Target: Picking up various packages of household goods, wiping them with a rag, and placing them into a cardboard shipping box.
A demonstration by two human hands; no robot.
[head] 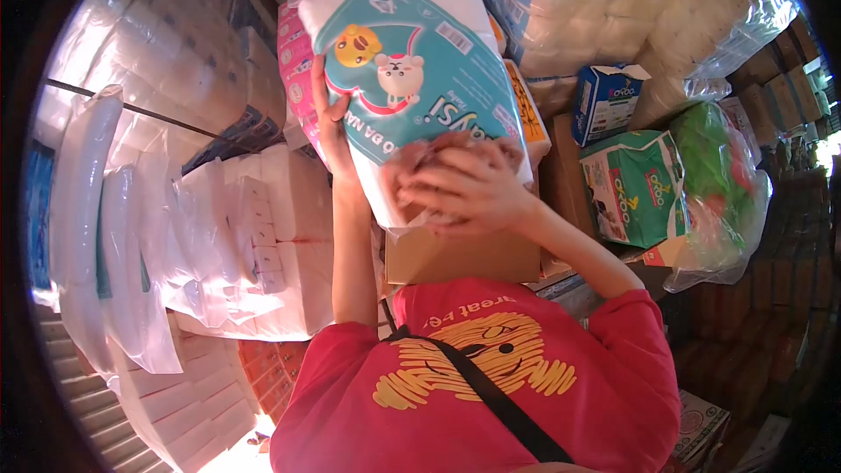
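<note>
A large plastic-wrapped pack (453, 85), white and teal with a cartoon chick and bear, leans upside down before me. My left hand (334, 125) grips its left edge, the thumb lying across the front. My right hand (473, 187) presses a brownish-pink cloth (427, 151) against the pack's lower front. That hand and the cloth are blurred, and the fingers cover part of the printing. Just below the pack is a brown cardboard box (463, 256). A pink pack (295, 66) shows behind its left side.
At right stand a blue carton (608, 102), a green pack (634, 187) and a clear bag with green and red contents (716, 177). Wrapped white packs (263, 236) are stacked at left, with long plastic-wrapped bundles (85, 210) hanging beside them. A dark cord (144, 110) crosses the upper left.
</note>
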